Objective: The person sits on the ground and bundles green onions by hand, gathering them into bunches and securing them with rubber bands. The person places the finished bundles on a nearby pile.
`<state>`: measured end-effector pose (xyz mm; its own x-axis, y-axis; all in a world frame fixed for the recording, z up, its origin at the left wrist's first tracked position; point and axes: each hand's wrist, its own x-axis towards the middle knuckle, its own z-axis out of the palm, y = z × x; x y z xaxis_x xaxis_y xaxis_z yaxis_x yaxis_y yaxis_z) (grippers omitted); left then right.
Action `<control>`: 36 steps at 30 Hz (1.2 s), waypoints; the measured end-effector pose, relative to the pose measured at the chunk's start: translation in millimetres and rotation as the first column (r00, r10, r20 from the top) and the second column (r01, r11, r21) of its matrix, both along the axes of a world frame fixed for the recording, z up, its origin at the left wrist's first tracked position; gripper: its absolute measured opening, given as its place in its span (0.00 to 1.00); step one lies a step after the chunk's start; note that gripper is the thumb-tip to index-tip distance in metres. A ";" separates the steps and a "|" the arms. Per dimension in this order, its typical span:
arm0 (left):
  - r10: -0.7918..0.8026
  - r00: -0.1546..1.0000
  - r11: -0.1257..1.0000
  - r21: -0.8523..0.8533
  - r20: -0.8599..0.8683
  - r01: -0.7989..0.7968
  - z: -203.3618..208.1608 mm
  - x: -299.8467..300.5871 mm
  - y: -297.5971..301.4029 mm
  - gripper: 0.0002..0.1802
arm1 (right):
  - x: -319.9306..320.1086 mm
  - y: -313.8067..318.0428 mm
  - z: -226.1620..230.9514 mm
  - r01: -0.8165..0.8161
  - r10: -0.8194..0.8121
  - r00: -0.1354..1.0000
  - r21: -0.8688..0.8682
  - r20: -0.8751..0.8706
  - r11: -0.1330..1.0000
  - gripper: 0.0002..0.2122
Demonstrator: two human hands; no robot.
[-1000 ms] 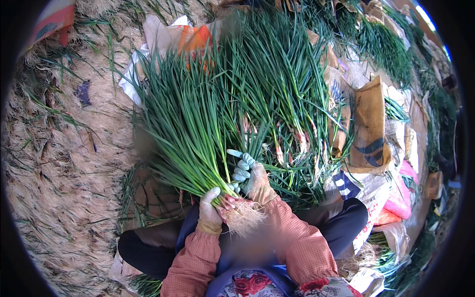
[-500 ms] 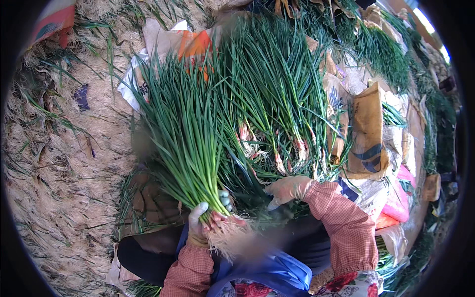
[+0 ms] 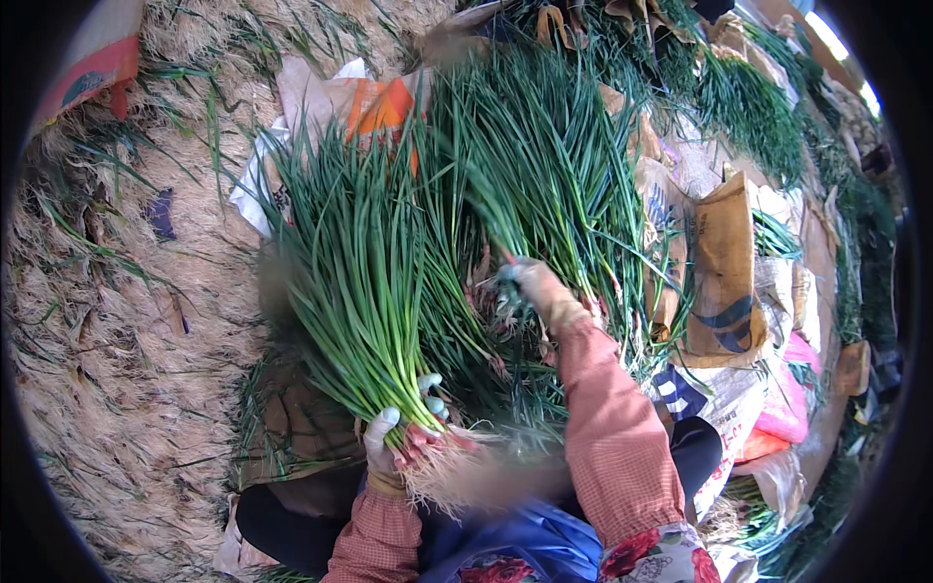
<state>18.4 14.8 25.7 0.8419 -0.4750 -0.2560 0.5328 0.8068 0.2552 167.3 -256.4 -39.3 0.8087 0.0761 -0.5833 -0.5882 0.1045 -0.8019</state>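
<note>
My left hand (image 3: 379,439), in a pale glove with bluish-green fingertips, is wrapped round a thick bunch of green onions (image 3: 374,301). Their leaves fan up and away from me, and the pinkish bases and pale stringy roots (image 3: 437,466) hang over my lap. My right hand (image 3: 533,284), gloved alike, reaches out to the pile of green onions (image 3: 554,146) in front of me. Its fingers close round the lower end of a few stalks, whose leaves (image 3: 494,209) are smeared by motion. More root ends lie just beside that hand.
Brown, straw-like root litter (image 3: 194,360) covers the ground at left. A white and orange sack (image 3: 379,102) lies under the leaf tips. At right stand a tan cardboard piece (image 3: 719,262), printed sacks and a pink bag (image 3: 782,403). Another heap of greens (image 3: 753,107) lies far right.
My right hand has moved forward and left, from near my lap to the pile, and has closed on a few stalks. My left hand keeps its bunch in nearly the same place.
</note>
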 end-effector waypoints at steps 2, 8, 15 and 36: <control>-0.002 0.999 1.000 0.005 0.041 0.002 2.8 -0.9 -1.4 0.43 | -24.8 -13.0 22.6 0.075 -0.125 0.988 0.416 0.095 0.906 0.15; -0.009 1.000 0.968 0.250 0.001 0.008 6.2 -5.0 -17.5 0.41 | -108.8 -0.5 6.6 -0.138 0.138 0.990 0.041 -0.004 0.990 0.20; -0.158 0.977 0.985 0.049 -0.145 0.167 -12.4 -2.1 -27.4 0.32 | -170.0 44.9 39.2 -0.631 0.733 0.680 -0.506 0.003 0.588 0.16; -0.084 0.971 0.967 0.217 -0.222 0.133 -34.3 -24.2 -10.4 0.26 | -129.5 84.1 39.3 0.295 -0.130 0.932 0.498 -0.338 0.816 0.12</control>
